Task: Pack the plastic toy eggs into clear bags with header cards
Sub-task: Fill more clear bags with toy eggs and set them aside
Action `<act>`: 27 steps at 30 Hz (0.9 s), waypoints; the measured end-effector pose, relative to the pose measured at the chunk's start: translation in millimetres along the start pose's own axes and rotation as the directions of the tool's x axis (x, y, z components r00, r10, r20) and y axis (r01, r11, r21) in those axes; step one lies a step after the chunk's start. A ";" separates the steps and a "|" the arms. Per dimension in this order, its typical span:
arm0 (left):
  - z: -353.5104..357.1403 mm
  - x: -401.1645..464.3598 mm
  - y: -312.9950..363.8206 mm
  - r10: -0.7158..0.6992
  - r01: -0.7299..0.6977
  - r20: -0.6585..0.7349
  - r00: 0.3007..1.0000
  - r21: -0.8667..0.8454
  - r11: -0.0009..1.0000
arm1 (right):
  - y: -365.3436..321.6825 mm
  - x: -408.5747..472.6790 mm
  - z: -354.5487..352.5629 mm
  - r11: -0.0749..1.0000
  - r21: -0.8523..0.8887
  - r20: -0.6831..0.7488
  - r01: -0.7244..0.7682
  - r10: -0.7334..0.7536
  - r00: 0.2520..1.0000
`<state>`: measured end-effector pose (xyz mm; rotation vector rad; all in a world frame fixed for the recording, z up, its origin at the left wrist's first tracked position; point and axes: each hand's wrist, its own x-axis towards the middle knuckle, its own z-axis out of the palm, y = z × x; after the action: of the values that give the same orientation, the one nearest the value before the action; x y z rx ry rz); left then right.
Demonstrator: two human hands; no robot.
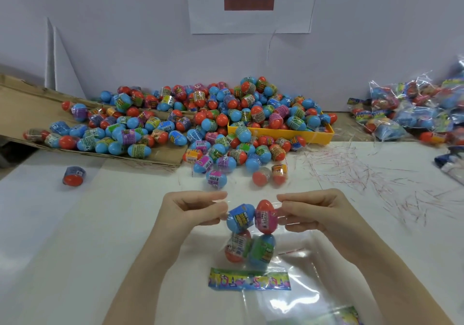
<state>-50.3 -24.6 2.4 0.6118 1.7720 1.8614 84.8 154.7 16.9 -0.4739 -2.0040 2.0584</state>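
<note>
Egg pile [226,121]: loose, light, hard and smooth; the eggs probably roll easily.
Bag [251,239]: thin, soft, slippery; holds four eggs above the table.
Hands: left hand [193,211] and right hand [313,211] each pinch the bag's mouth edge, the best place to hold.
Header card [249,280]: stiff paper, at the bag's lower end.

Four eggs [251,231] are sitting inside one clear bag [253,244], which is carrying one header card [249,279]. Two hands, the left hand [193,211] and the right hand [313,211], are showing. One yellow tray [283,133], one paper sign [251,3] and one stray egg [74,176] are lying out; the loose pile [213,121] is looking too many to count, perhaps well over a hundred.
</note>
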 end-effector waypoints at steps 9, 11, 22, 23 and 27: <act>-10.8 2.9 -2.2 0.045 -0.049 0.121 0.992 0.031 0.998 | 3.3 3.7 -1.7 0.996 0.064 -0.002 0.068 -0.068 0.998; -12.1 3.5 -3.7 0.039 -0.043 0.116 0.993 0.037 0.998 | 5.8 5.3 -2.0 0.995 0.047 -0.012 0.087 -0.087 0.996; -12.9 8.7 -6.9 -0.011 0.017 0.151 0.989 -0.037 0.999 | 9.4 7.5 -1.5 0.978 -0.054 0.011 0.204 -0.204 0.979; -12.7 8.8 -7.6 -0.011 0.017 0.159 0.987 -0.031 0.999 | 9.7 7.2 -1.8 0.975 -0.065 0.014 0.214 -0.213 0.977; -12.0 9.6 -10.4 -0.007 0.013 0.197 0.980 -0.029 0.999 | 10.4 6.4 -1.0 0.965 -0.077 0.020 0.249 -0.248 0.968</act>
<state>-64.8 -27.5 -8.8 0.7473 1.6135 1.7522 79.9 157.7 6.1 -0.2121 -2.0391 1.8407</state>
